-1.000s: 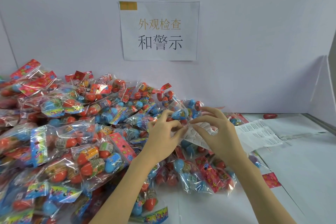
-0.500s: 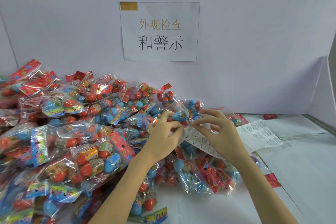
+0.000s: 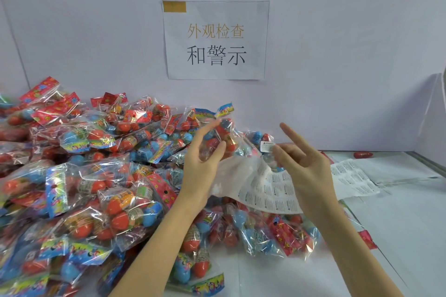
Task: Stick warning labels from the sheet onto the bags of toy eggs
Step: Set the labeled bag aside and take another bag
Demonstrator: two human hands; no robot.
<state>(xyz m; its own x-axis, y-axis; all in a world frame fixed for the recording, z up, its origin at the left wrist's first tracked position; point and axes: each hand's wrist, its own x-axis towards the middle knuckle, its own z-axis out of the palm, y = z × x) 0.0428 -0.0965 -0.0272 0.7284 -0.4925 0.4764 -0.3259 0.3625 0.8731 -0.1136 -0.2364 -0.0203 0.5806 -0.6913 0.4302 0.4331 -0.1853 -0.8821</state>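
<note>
The right hand (image 3: 305,171) pinches a small white warning label (image 3: 267,146) between thumb and a fingertip, its other fingers spread upward, while the left hand (image 3: 201,164) grips a clear bag of toy eggs (image 3: 223,135) lifted just left of the label, thumb and fingers curled round it. Below both hands the label sheet (image 3: 270,190) droops between them, seemingly held under the left palm. A big pile of bags (image 3: 84,176) fills the left, with another sheet (image 3: 350,178) lying far right on the table (image 3: 398,212).
</note>
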